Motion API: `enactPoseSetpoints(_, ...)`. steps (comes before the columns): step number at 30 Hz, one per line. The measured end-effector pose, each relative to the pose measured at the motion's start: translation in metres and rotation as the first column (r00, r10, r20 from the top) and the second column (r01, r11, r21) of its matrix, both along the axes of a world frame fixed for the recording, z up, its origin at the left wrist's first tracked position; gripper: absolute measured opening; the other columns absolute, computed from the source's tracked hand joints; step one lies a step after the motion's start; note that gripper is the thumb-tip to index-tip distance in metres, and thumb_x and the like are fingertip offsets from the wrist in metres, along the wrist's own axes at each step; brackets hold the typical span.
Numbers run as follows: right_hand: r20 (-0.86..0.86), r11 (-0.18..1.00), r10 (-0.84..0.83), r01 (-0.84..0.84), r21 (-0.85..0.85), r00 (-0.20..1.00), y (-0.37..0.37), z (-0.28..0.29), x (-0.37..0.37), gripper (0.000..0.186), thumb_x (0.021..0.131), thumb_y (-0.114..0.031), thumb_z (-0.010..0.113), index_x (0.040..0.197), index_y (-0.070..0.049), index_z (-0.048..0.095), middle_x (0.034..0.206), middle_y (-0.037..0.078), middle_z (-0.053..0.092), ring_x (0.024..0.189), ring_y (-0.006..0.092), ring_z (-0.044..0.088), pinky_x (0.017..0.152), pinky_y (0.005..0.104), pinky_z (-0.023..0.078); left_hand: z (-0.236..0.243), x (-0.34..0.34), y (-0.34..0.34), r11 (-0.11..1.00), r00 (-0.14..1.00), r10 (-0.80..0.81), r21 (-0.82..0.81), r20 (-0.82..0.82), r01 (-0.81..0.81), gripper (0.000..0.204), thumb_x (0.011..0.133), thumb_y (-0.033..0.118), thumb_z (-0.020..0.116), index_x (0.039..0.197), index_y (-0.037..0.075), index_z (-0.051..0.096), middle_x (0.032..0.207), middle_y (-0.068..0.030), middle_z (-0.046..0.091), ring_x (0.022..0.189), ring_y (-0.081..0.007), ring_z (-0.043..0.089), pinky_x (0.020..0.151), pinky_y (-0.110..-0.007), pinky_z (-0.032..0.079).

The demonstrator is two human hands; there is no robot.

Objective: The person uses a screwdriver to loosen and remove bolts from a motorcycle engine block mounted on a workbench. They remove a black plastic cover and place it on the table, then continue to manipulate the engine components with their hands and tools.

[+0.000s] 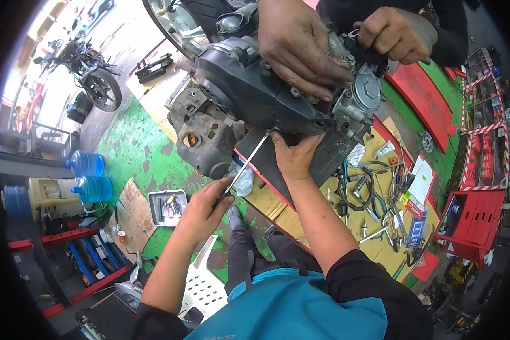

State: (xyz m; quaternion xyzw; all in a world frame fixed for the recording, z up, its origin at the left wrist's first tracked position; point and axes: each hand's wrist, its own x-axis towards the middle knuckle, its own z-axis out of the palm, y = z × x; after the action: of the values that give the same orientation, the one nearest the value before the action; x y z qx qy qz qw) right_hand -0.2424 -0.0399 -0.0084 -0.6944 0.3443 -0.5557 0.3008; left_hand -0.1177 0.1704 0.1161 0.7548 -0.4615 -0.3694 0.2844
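My left hand (201, 207) is closed round the dark handle of a long-shafted driver tool (250, 160); the exact handle shape is hidden in my palm. Its silver shaft slants up to the lower edge of a black engine cover (249, 85). Close to the shaft's tip, my right hand (294, 156) reaches under the cover, thumb and fingers spread against its lower edge, some fingertips hidden. Another person's hand (303, 51) rests over the top of the engine, and that person's other hand (396, 35) pinches a small metal piece beside the grey metal engine part (365, 93).
The engine sits on a black ribbed mat (337, 156) over a bench with yellowish cardboard (351, 221), where pliers, sockets and cables lie. A dirty metal shroud (201, 133) hangs left. A white plastic chair (204, 283), a parts tray (168, 207) and water jugs (92, 188) stand around me.
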Motion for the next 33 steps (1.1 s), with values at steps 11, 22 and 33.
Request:
enactPoseSetpoints(11, 0.024, 1.0, -0.029, 0.029, 0.009, 0.999, 0.001, 0.003, 0.001, 0.083, 0.072, -0.02, 0.09, 0.136, 0.002, 0.042, 0.132, 0.028, 0.045, 0.122, 0.047, 0.045, 0.106, 0.0548, 0.038, 0.036, 0.028, -0.004, 0.978, 0.986, -0.015, 0.204, -0.167, 0.05, 0.044, 0.104, 0.02, 0.057, 0.147, 0.01, 0.053, 0.089, -0.0097, 0.064, 0.08, -0.0125, 0.062, 0.073, -0.035, 0.052)
enactPoseSetpoints(22, -0.026, 0.994, -0.019, 0.021, 0.103, 0.999, 0.003, 0.009, -0.004, 0.082, 0.07, -0.012, 0.09, 0.137, 0.002, 0.045, 0.133, 0.026, 0.045, 0.121, 0.0455, 0.047, 0.106, 0.0511, 0.038, 0.077, 0.017, -0.013, 0.93, 0.884, -0.347, 0.234, 0.313, 0.282, 0.058, 0.09, 0.012, 0.068, 0.145, 0.006, 0.054, 0.114, -0.0175, 0.07, 0.103, -0.0353, 0.068, 0.091, -0.044, 0.053)
enactPoseSetpoints(33, -0.135, 0.994, -0.11, 0.107, -0.026, 0.985, 0.004, -0.005, -0.004, 0.072, 0.074, -0.024, 0.089, 0.13, 0.001, 0.052, 0.125, 0.025, 0.052, 0.116, 0.0464, 0.049, 0.102, 0.0524, 0.041, 0.047, 0.0, -0.021, 0.951, 0.763, -0.309, 0.201, 0.568, 0.236, 0.036, 0.091, 0.023, 0.065, 0.12, 0.003, 0.059, 0.091, -0.0169, 0.067, 0.091, -0.0401, 0.065, 0.081, -0.05, 0.051)
